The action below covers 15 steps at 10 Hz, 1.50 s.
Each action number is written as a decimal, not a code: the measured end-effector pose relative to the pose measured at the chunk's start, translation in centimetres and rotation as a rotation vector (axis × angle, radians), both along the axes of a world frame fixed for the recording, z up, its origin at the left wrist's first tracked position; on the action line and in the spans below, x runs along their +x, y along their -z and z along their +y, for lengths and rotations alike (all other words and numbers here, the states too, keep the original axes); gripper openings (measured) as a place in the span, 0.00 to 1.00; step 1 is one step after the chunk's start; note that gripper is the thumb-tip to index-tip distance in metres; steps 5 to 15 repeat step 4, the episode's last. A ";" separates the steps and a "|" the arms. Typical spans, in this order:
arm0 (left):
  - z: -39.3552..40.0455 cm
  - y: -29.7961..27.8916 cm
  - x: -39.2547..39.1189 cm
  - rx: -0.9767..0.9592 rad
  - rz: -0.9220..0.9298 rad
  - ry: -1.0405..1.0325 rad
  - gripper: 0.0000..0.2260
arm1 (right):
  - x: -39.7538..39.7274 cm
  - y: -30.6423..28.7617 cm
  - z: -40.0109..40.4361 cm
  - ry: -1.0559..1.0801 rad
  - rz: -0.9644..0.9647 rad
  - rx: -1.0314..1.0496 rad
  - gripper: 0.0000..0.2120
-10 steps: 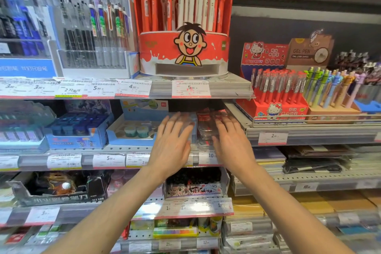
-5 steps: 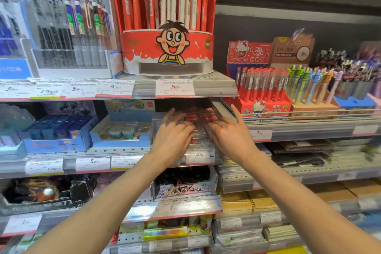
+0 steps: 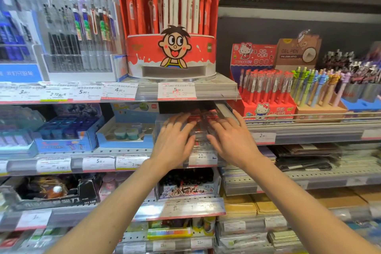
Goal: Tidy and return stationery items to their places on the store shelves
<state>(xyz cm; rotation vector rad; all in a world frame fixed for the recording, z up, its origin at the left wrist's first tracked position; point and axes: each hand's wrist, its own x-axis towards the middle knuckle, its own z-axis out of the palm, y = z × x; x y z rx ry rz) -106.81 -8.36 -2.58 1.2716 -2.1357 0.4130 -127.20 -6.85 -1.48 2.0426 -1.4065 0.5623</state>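
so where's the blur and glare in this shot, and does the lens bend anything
Head view: the pen racks at far left are smeared and washed out; glare streaks the clear price strip; shelf edges bow toward the corners; both hands stay fairly sharp.

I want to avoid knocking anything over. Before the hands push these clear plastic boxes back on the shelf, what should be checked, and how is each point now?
1. Left hand rests on the clear plastic boxes with red contents: ok.
2. Right hand touches the same boxes from the right: ok.
3. Fingers straight, not gripping: ok.
4. Boxes sit behind the white 10.00 price tag: ok.
5. Free space behind the boxes: cannot tell, hidden.
6. Light blue cardboard tray with round tubs stays apart from the left hand: ok.
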 end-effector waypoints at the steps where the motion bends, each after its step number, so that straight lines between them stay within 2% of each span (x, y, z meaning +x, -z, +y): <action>1: 0.9 -0.1 0.8 -0.007 0.057 -0.089 0.20 | -0.1 -0.2 -0.2 -0.035 -0.075 -0.001 0.28; 3: 3.6 0.9 3.7 -0.007 0.179 -0.201 0.21 | 0.7 0.6 0.3 -0.080 -0.183 0.040 0.31; 4: 5.6 1.4 5.4 0.013 0.280 -0.231 0.24 | 2.0 1.6 1.7 -0.034 -0.231 0.081 0.33; 15: 5.6 1.4 5.4 0.013 0.280 -0.231 0.24 | 2.0 1.6 1.7 -0.034 -0.231 0.081 0.33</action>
